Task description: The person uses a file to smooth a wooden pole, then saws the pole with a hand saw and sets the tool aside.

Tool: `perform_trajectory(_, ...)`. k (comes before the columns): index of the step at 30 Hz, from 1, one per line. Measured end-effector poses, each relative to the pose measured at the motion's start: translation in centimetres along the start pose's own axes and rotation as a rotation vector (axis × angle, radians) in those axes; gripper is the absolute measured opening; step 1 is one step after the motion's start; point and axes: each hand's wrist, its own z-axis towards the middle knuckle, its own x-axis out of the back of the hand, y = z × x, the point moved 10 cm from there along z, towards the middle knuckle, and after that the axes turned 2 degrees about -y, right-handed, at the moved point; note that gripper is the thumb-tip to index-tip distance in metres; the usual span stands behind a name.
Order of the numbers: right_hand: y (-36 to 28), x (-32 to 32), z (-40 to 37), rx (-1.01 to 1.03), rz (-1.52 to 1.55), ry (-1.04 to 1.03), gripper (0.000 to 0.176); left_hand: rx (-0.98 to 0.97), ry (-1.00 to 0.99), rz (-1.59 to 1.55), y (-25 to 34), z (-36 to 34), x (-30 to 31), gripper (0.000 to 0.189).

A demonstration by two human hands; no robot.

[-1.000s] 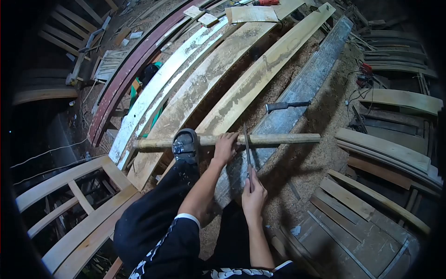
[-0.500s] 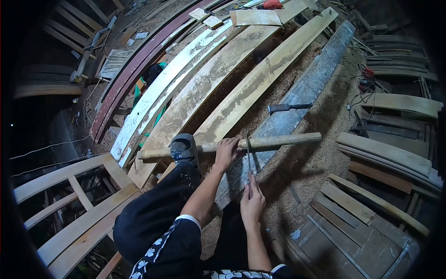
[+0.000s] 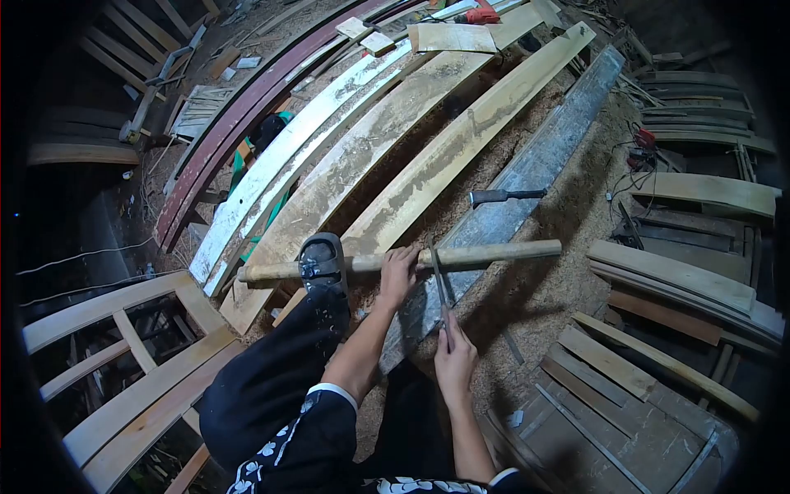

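A round wooden pole (image 3: 510, 250) lies crosswise over the planks. My left hand (image 3: 399, 276) is closed over it, just left of a thin metal blade. In my right hand (image 3: 457, 358) is the handle of what looks like a hand saw (image 3: 439, 284), seen nearly edge-on. Its blade crosses the pole, with the tip past the far side. My sandalled foot (image 3: 321, 259) presses on the pole to the left of my left hand. Beneath the pole runs a grey, worn plank (image 3: 535, 165), and a dark-handled tool like a chisel (image 3: 506, 196) rests on it.
Long curved boards (image 3: 469, 136) stretch away in front, beside a white-painted board (image 3: 288, 169) and a dark red one (image 3: 222, 123). A wooden frame (image 3: 136, 342) stands at left. Stacked boards (image 3: 675, 272) line the right. Sawdust (image 3: 568, 239) covers the ground. A red power tool (image 3: 481, 11) sits at the back.
My right hand has shifted slightly back and to the right, and the blade is tilted a little more. My left hand and foot keep their places on the pole. The view has shifted slightly.
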Motion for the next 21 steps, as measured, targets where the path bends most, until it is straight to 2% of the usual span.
perform_trajectory(2, -1.0, -1.5, 0.5, 0.012, -0.002, 0.030, 0.042, -0.008, 0.045, 0.005, -0.8, 0.0, -0.1, 0.045)
perform_trajectory(3, -0.8, -1.3, -0.2, 0.007, -0.024, 0.048, 0.043, 0.075, -0.122, -0.089, -0.7, 0.7, -0.1, 0.044)
perform_trajectory(5, -0.6, -0.2, 0.2, 0.024, 0.019, 0.069, 0.042, -0.009, -0.026, -0.085, 0.0, 0.3, 0.8, 0.042)
perform_trajectory(8, -1.1, 0.8, 0.2, -0.003, 0.078, 0.002, 0.043, -0.034, 0.046, -0.035, 0.1, -0.4, 0.8, 0.043)
perform_trajectory(11, -0.8, -0.2, 0.8, -0.105, 0.029, 0.020, 0.041, 0.015, 0.036, -0.042, -0.5, 0.2, 0.4, 0.044)
perform_trajectory(12, -1.0, -0.1, 0.8, -0.041, 0.012, 0.048, 0.041, 0.014, -0.005, -0.051, -0.2, 0.4, 0.6, 0.044)
perform_trajectory(15, -0.7, 1.0, 0.0, -0.015, 0.077, 0.019, 0.039, 0.026, -0.070, -0.088, 0.0, 0.4, 0.7, 0.047)
perform_trajectory(18, -0.1, 0.7, 0.0, 0.004, 0.038, 0.066, 0.041, -0.018, 0.019, -0.026, 1.0, -0.6, 1.1, 0.047)
perform_trajectory(21, 0.0, 0.0, 0.4, -0.020, 0.004, 0.052, 0.041, 0.027, 0.009, -0.047, -0.2, 0.6, 0.8, 0.046)
